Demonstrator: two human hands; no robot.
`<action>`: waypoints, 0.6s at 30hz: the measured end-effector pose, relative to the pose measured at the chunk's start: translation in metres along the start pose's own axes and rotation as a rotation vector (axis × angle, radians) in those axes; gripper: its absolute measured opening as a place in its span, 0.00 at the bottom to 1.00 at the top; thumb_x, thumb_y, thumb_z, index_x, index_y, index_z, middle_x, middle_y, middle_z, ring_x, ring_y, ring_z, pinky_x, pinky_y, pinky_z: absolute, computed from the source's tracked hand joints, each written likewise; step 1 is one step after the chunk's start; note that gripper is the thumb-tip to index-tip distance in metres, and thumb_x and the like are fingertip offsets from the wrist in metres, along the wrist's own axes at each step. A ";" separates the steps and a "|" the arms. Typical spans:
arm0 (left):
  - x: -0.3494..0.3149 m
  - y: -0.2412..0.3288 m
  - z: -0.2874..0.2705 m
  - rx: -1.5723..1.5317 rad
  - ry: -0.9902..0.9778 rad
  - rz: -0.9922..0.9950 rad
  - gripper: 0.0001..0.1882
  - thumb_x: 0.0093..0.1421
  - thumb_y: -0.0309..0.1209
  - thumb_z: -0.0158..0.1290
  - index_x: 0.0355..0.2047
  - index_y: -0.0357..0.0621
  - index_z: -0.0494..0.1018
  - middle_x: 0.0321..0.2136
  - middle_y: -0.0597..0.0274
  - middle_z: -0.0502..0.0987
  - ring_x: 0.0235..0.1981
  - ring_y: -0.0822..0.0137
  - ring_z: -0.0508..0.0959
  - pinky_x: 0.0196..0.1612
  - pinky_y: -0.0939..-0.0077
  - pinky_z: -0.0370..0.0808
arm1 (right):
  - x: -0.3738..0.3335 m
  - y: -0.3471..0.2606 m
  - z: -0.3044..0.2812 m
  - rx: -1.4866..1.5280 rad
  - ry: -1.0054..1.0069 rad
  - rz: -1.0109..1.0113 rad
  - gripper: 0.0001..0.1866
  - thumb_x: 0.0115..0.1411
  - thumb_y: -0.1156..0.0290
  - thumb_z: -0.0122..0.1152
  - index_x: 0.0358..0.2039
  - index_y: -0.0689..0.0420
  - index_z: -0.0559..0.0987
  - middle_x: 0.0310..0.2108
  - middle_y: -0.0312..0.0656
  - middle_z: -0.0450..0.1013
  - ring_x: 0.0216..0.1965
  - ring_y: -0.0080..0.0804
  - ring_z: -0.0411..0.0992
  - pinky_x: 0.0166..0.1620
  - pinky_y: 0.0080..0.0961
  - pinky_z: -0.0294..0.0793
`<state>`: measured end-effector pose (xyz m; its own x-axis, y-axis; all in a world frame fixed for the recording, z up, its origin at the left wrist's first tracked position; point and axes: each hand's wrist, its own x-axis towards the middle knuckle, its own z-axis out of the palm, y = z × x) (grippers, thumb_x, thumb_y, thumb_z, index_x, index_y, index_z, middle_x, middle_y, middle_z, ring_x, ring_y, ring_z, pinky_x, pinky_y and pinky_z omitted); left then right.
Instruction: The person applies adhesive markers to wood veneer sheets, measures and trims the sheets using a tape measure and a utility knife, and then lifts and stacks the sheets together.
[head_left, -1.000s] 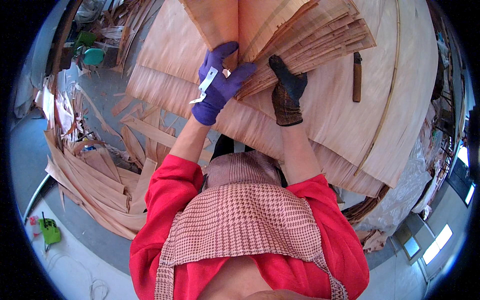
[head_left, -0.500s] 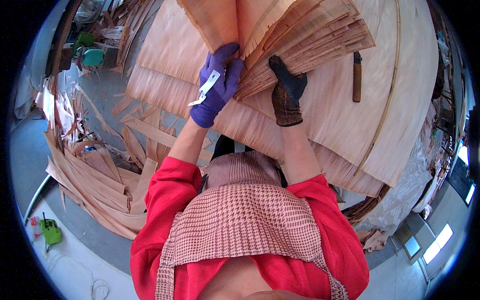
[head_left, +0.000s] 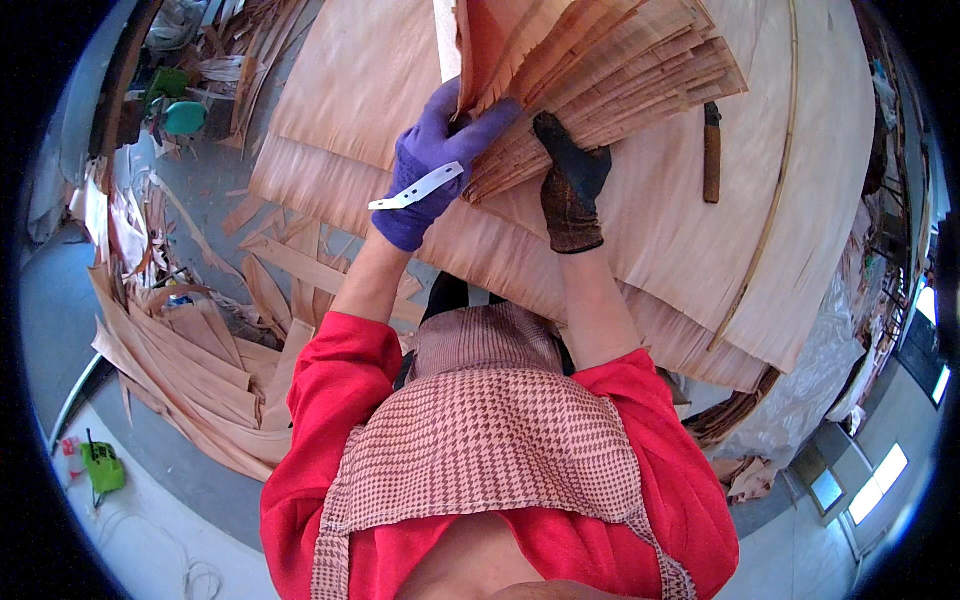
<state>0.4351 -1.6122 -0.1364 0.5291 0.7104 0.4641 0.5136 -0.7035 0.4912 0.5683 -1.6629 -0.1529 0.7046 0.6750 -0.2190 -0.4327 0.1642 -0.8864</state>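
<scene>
My left hand [head_left: 425, 175], in a purple glove, grips the near edges of several raised wood veneer sheets [head_left: 490, 45] between thumb and fingers. A white strip with small holes [head_left: 418, 187] lies across the back of that glove. My right hand [head_left: 577, 185], in a dark, brown-stained glove, is closed on the near right side of the fanned veneer stack [head_left: 640, 95], its thumb on top and its other fingers hidden. Beneath both hands lie large, pale veneer sheets [head_left: 680, 230]. To the right of the stack rests a brown-handled tool with a dark end [head_left: 712, 160].
A thin, long stick [head_left: 765, 240] lies along the right of the large sheets. Veneer scraps [head_left: 200, 370] are heaped on the floor at left, near a green stool [head_left: 185, 117]. Clear plastic sheeting [head_left: 800, 400] hangs at the right edge. A green dustpan-like object [head_left: 102, 466] is at lower left.
My left hand has tilted, its thumb shifting right across the sheet edges. The leftmost raised sheet has swung right and narrowed in view. My right hand has barely moved.
</scene>
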 end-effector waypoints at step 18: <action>0.000 0.005 0.003 -0.207 0.189 -0.240 0.25 0.40 0.39 0.63 0.36 0.41 0.69 0.35 0.48 0.72 0.34 0.53 0.75 0.35 0.68 0.73 | 0.001 -0.003 -0.003 -0.022 -0.042 0.055 0.21 0.39 0.87 0.64 0.37 0.65 0.73 0.37 0.43 0.72 0.37 0.31 0.70 0.42 0.26 0.72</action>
<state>0.4400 -1.6153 -0.1366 0.2662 0.8595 0.4364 0.4501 -0.5111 0.7322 0.5726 -1.6651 -0.1517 0.6557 0.7121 -0.2510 -0.4573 0.1101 -0.8825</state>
